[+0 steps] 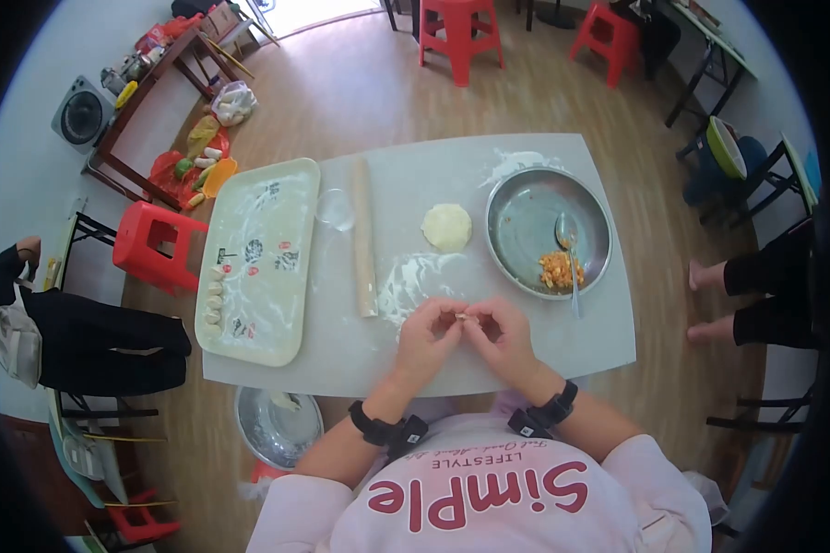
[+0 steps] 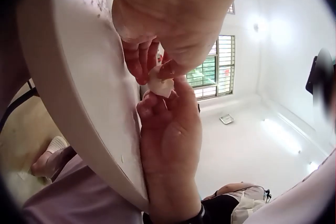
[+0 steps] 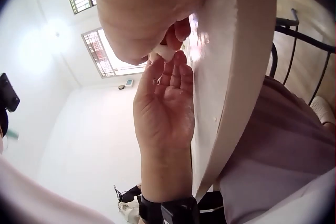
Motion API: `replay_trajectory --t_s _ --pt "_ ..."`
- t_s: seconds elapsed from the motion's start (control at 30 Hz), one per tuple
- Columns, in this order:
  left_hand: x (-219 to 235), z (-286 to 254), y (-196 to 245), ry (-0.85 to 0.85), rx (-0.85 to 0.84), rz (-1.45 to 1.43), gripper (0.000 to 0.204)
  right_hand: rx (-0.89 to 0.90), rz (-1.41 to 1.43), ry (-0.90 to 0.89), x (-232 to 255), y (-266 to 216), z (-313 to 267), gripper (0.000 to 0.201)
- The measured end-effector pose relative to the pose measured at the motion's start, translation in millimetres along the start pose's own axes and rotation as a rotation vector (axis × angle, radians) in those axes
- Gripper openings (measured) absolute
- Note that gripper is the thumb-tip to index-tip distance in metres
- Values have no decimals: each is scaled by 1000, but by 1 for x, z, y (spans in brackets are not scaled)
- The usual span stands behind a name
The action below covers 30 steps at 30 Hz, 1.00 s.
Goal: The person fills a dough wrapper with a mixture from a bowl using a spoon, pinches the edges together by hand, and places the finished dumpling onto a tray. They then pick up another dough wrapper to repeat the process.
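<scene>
Between the fingertips of both hands is a small pale dumpling, near the front edge of the table. The left hand pinches one side of it and the right hand pinches the other. In the right wrist view the white dough of the dumpling shows between the fingers; the head view hides most of it. Beyond the hands lies a flat round dough wrapper. A metal pan to the right holds orange-brown filling and a spoon.
A pale tray at the left carries several dumplings along its edge. Beside it are a clear round glass and a wooden rolling pin. Flour dusts the tabletop. Below the table's left front sits a metal basin.
</scene>
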<state>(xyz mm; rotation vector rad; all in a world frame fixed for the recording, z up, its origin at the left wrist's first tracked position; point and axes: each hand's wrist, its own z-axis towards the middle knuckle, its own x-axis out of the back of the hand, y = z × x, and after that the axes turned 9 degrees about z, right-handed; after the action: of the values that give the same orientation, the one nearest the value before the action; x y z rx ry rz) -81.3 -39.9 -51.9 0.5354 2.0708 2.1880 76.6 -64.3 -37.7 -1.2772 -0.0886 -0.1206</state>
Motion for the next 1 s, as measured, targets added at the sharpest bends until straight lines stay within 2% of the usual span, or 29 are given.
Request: replay_trajectory --t_s 0.03,0.07,0.13,0.17,0.2,0.27,0.3,0.37,0.43,0.47,0.53,0.6,0.63,0.73,0.83,0.93,1.0 --pt "-2 1 0 -5 47 -162 21 25 28 14 0 -2 1 17" --pt "0 2 1 -3 44 -160 21 43 56 28 0 -4 1 19" --pt "1 2 11 110 228 -286 19 47 36 65 0 -10 5 23" --pt "1 2 11 104 250 -290 19 50 14 104 0 -11 5 28" --pt "1 4 10 135 201 -356 19 26 12 107 -2 -9 5 28" --pt "-1 2 10 155 165 -421 20 -229 428 -12 -5 0 6 36" --pt "-2 1 13 171 139 -379 21 -275 506 -78 -4 6 6 42" --pt "-1 1 12 175 113 -332 23 -308 543 -68 -3 6 7 41" --pt "5 -1 7 184 -24 51 31 -339 582 -61 -1 3 8 40" --pt "8 -2 8 177 -20 55 31 -333 597 -78 1 3 7 39" --pt "12 -1 16 149 -136 324 40 -326 619 -93 4 3 8 37" --pt "14 4 20 116 -201 370 44 -333 548 -195 9 5 9 36" --pt "14 6 22 88 -267 411 47 -330 553 -193 9 5 9 36" --pt "14 10 20 51 -302 460 47 -317 667 -213 8 6 10 37" --pt "8 13 28 -2 -274 378 46 -295 691 -200 7 11 9 37" --pt "0 13 27 -9 -218 239 44 -262 569 -212 8 17 9 37" --pt "-2 13 21 -4 -207 261 44 -248 562 -189 7 18 9 37"
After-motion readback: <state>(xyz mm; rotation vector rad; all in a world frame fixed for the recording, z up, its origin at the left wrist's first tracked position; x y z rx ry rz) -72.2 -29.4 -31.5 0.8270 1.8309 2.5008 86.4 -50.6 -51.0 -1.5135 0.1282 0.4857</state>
